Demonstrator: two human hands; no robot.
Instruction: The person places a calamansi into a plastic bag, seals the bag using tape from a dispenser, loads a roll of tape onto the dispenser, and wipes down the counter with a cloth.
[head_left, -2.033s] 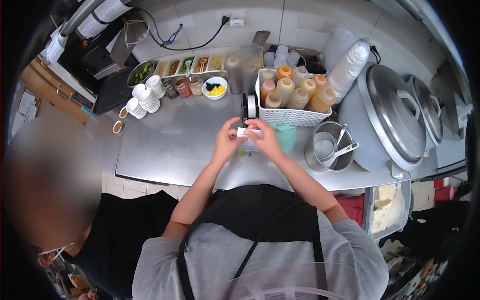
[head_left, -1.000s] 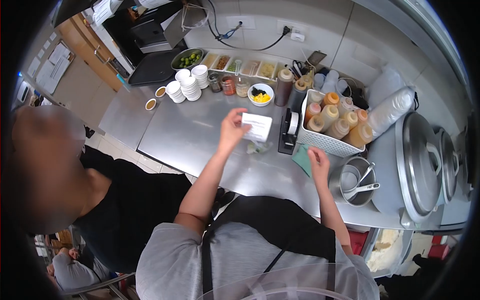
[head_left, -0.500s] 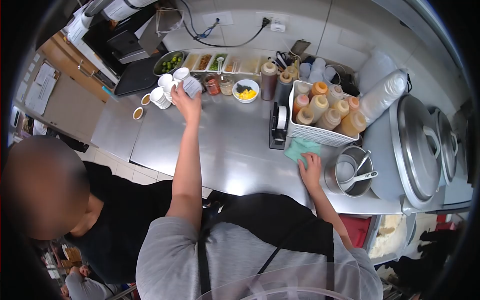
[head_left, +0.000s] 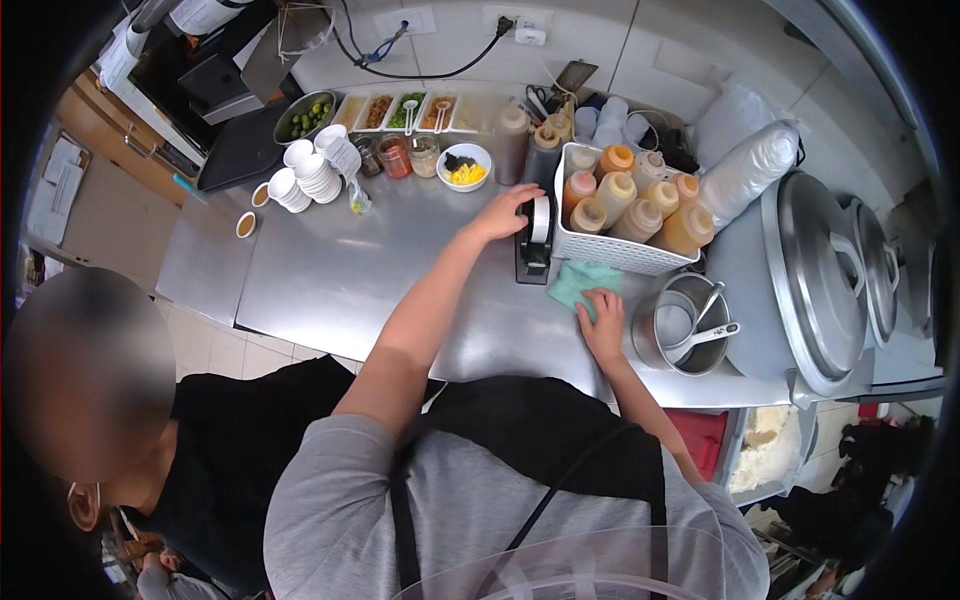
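Note:
My left hand (head_left: 503,214) reaches across the steel counter, its fingers curled over a black tape dispenser (head_left: 531,262) with a white roll. Beside it stands a white basket (head_left: 625,257) of squeeze bottles. My right hand (head_left: 601,322) rests with fingers spread on the lower edge of a crumpled green cloth (head_left: 583,283). Further left are stacks of white cups (head_left: 318,180). A printed white slip (head_left: 343,155) leans against them, and a small clear bag (head_left: 358,197) with something yellow-green in it sits just below.
A metal pot (head_left: 655,345) holding utensils stands right of the cloth, near large lidded pots (head_left: 830,290). Along the back are jars (head_left: 395,157), a bowl of yellow pieces (head_left: 464,168) and topping trays (head_left: 405,110). A person in black (head_left: 250,430) stands close on my left.
My left hand has left the slip by the cups and moved right to the tape dispenser. The small bag now shows beside the cups. My right hand stays at the cloth.

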